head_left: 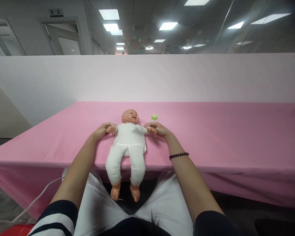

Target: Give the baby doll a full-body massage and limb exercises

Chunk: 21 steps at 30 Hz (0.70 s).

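- Head view: a baby doll (129, 134) in white cloth lies on its back on the pink tablecloth (231, 134), legs over the near edge.
- The left hand (103, 129) and right hand (160, 128) are apart, each with fingers closed on one of the doll's arms near its hand.
- A bottle with a green cap (154, 117) stands just behind the right hand.
- A dark beaded bracelet (179, 155) circles the right forearm.

No text, brand or number readable: the small sign plate (56, 12) above the door (68, 42) at upper left carries marks too blurred to make out, and the tiny red-lit strip (121, 53) at the white wall's (162, 77) top edge is equally illegible.
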Available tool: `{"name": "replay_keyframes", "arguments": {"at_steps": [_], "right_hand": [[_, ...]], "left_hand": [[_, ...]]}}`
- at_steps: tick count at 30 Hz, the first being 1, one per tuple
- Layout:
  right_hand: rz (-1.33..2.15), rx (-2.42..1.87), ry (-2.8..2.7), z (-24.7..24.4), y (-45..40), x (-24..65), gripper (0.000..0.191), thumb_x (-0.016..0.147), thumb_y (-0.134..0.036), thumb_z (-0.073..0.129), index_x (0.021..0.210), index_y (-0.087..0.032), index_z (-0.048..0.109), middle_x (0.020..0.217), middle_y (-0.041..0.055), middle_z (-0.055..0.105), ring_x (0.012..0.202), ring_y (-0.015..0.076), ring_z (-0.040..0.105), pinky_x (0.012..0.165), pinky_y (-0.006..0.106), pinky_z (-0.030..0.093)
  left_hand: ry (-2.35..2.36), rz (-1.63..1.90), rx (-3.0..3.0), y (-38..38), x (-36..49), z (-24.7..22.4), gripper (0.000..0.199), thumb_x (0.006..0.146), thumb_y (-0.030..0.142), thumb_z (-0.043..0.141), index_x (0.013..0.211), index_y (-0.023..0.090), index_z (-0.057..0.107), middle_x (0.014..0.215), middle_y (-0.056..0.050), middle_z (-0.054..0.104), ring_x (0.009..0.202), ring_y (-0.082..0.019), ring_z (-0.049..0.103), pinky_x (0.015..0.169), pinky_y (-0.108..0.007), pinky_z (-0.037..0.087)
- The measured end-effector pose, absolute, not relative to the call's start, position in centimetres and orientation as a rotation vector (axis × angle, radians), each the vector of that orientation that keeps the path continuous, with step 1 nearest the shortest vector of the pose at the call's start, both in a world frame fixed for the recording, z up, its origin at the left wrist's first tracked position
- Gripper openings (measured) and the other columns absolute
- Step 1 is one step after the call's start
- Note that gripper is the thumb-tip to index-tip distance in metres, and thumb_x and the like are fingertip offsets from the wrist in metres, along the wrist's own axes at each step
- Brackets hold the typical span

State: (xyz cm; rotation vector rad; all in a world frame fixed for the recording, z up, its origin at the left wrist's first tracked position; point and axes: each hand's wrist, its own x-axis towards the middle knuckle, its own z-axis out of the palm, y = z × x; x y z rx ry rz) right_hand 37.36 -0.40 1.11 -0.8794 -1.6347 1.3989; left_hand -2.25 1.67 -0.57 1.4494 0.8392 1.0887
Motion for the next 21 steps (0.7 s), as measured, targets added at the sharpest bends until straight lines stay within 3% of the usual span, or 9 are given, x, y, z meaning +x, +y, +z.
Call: {"name": "replay_keyframes", "arguments": {"at_steps": [5,13,17,21], "right_hand": [[1.284,-0.952,-1.980,1.0,-0.6,37.2,0.039,0.051,-0.010,0.055,0.076,-0.023,0.082,0.106,0.0050,0.073,0.114,0.0250,0.062,0.107,0.039,0.045],[1.280,-0.988,-2.049,1.1,-1.2,36.8,0.038,0.048,-0.009,0.050,0.068,-0.021,0.080,0.104,0.0071,0.072,0.105,0.0260,0.065,0.094,0.039,0.052],[1.320,-0.962,-1.928,1.2,-1.1,36.8,0.039,0.051,-0.006,0.056,0.077,-0.022,0.081,0.104,0.0058,0.075,0.110,0.0270,0.065,0.099,0.039,0.051],[1.384,-0.848,-1.670,1.7,-1.5,36.7,0.051,0.060,-0.010,0.073,0.109,-0.024,0.078,0.122,0.0059,0.072,0.115,0.0255,0.064,0.100,0.038,0.051]], "left_hand": [[0.847,0.988,1.523,1.5,-2.4,-0.6,0.020,0.044,0.005,0.069,0.060,0.017,0.070,0.109,-0.008,0.070,0.105,-0.026,0.064,0.090,-0.038,0.052],[0.830,0.916,1.610,1.2,-2.3,-0.1,0.016,0.045,0.005,0.070,0.055,0.018,0.070,0.104,-0.009,0.069,0.104,-0.025,0.064,0.094,-0.039,0.051],[0.826,0.977,1.575,1.2,-2.4,-0.3,0.024,0.050,0.011,0.074,0.072,0.019,0.077,0.108,-0.009,0.071,0.104,-0.026,0.064,0.093,-0.039,0.051],[0.860,1.075,1.570,1.5,-2.1,-0.7,0.040,0.069,0.034,0.081,0.106,0.019,0.075,0.108,-0.008,0.073,0.097,-0.023,0.065,0.089,-0.034,0.050]]}}
